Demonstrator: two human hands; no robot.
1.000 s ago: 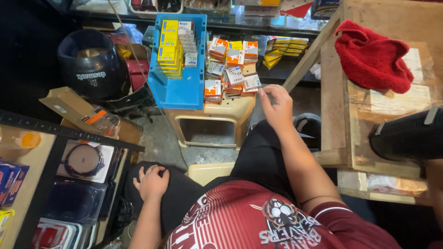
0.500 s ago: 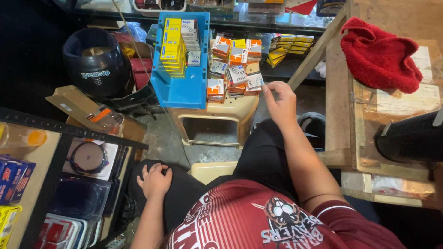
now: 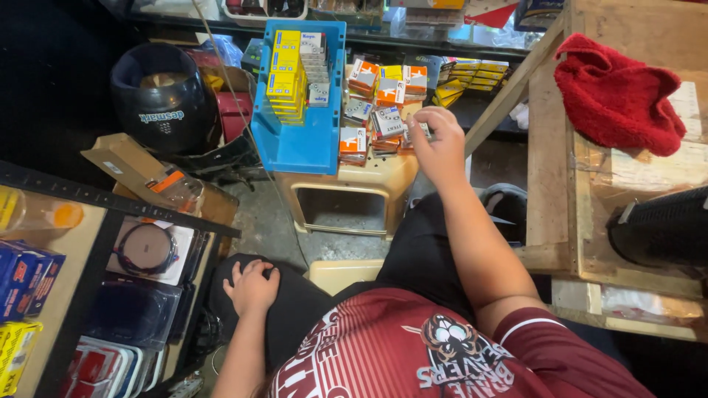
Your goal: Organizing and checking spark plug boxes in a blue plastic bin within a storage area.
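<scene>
My right hand reaches forward to a heap of small orange, white and yellow boxes on a tan plastic stool. Its fingers close on one small box at the heap's right edge. To the left of the heap a blue plastic tray holds rows of yellow and white boxes. My left hand lies flat on my left knee with fingers spread and nothing in it.
A dark helmet and a cardboard box sit at the left. A shelf unit with packaged goods stands near my left knee. A wooden bench with a red cloth is on the right.
My right hand has moved forward and left onto the heap of small boxes and taken hold of one. The left hand stays on the knee.
</scene>
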